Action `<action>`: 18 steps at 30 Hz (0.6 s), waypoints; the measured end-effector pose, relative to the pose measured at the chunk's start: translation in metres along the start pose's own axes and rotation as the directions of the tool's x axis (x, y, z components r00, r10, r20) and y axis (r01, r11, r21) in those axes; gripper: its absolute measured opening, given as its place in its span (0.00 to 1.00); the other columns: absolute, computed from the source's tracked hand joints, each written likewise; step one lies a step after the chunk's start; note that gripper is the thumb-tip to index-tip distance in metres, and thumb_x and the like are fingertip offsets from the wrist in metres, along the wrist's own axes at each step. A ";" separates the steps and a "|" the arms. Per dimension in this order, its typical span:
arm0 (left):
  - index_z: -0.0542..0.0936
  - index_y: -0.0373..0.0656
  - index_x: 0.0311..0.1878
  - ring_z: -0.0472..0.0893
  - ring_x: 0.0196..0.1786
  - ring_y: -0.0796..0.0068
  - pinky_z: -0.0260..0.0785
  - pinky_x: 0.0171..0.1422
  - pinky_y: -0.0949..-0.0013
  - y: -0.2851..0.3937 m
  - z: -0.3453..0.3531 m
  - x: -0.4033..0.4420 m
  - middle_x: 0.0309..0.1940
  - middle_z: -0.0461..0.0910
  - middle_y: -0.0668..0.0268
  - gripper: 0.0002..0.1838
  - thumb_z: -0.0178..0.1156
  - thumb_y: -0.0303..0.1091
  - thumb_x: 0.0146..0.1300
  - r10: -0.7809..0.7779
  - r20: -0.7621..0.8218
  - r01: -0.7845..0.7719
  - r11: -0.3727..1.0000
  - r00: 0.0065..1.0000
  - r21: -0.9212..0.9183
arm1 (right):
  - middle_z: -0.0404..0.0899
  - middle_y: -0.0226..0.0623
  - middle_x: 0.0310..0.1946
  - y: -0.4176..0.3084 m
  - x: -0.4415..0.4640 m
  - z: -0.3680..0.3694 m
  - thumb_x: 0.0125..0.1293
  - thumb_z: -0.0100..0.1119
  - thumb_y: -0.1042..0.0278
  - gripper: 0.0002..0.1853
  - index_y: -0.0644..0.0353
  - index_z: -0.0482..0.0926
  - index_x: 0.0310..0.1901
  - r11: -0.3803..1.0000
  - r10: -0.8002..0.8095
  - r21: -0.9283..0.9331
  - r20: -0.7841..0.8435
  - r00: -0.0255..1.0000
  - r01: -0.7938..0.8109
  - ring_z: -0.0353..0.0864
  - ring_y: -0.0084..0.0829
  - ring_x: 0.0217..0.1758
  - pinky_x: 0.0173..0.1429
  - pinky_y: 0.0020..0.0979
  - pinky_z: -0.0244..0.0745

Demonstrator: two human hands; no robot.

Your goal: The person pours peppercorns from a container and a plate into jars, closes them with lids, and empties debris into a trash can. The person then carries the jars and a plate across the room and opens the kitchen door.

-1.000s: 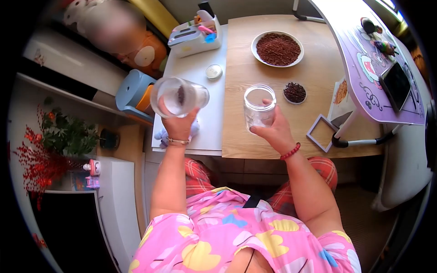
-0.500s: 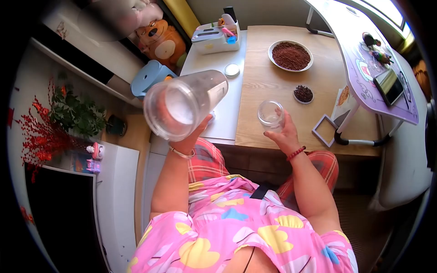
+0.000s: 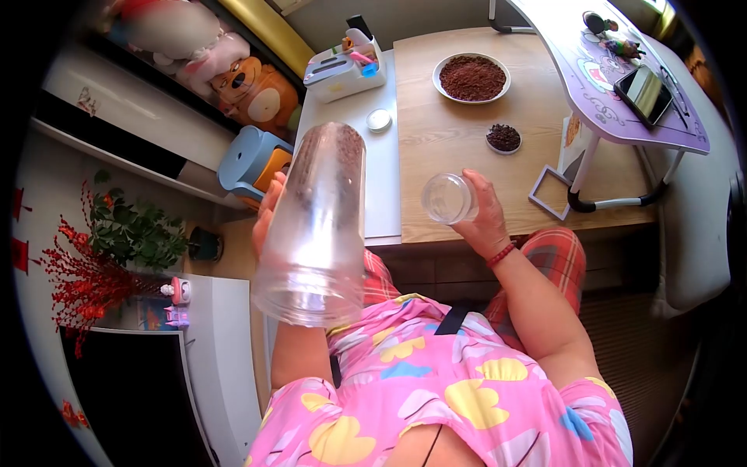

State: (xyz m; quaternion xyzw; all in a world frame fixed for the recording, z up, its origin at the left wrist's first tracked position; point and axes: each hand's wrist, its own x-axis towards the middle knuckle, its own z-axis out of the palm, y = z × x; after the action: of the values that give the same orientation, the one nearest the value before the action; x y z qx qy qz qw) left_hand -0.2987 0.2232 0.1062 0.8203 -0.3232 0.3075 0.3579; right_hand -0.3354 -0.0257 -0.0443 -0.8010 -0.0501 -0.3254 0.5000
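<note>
My left hand (image 3: 268, 214) is wrapped round a large clear plastic jar (image 3: 315, 233), partly hidden behind it. The jar's open mouth tips toward my body, and brown bits cling inside its far end. Over the table's front edge, my right hand (image 3: 484, 214) grips a small clear jar (image 3: 449, 198) from its right side. The two jars are apart. Beyond them on the table (image 3: 436, 148) stand a white bowl (image 3: 471, 102) heaped with reddish-brown crumbly material (image 3: 472, 78) and a small round dish of dark bits (image 3: 504, 138).
A round white lid (image 3: 379, 120) lies on the white surface beside an organizer box (image 3: 346, 76). On the right stands a purple folding table (image 3: 661, 132) with a phone (image 3: 644, 95), above a small empty frame (image 3: 550, 192). A blue stool (image 3: 250, 159) is at the left.
The large jar has swung so that its mouth is lower and nearer my body, showing more of its side. The small jar has tilted a little in my right hand. My view has shifted slightly.
</note>
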 end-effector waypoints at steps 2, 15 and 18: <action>0.64 0.35 0.59 0.63 0.65 0.64 0.56 0.68 0.60 0.000 0.003 -0.007 0.60 0.65 0.58 0.30 0.52 0.43 0.56 -0.046 -0.033 0.044 0.997 0.998 -0.061 | 0.66 0.45 0.54 -0.001 0.002 -0.001 0.36 0.70 0.75 0.41 0.59 0.62 0.57 0.999 -0.028 -0.029 -0.028 0.999 0.028 0.65 0.44 0.59 0.63 0.37 0.61; 0.62 0.37 0.61 0.66 0.62 0.64 0.57 0.68 0.62 0.018 0.008 -0.005 0.58 0.66 0.57 0.27 0.54 0.38 0.62 -0.081 0.116 0.114 0.942 0.990 -0.316 | 0.67 0.43 0.52 0.002 0.001 0.004 0.38 0.73 0.71 0.41 0.61 0.63 0.57 0.995 -0.045 -0.090 -0.071 0.996 0.039 0.68 0.41 0.56 0.60 0.34 0.65; 0.55 0.40 0.66 0.61 0.65 0.58 0.53 0.68 0.53 0.006 0.004 -0.013 0.64 0.58 0.56 0.33 0.49 0.49 0.63 -0.365 0.177 0.321 0.381 0.914 -0.867 | 0.67 0.43 0.51 0.002 0.002 0.005 0.38 0.73 0.71 0.41 0.60 0.62 0.57 0.997 -0.057 -0.065 -0.074 0.996 0.052 0.69 0.40 0.55 0.59 0.33 0.66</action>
State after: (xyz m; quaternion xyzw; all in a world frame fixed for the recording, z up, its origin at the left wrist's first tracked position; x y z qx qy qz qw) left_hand -0.3094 0.2205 0.0968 0.5568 -0.2506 0.0323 0.7913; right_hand -0.3306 -0.0228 -0.0467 -0.8020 -0.0427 -0.3703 0.4668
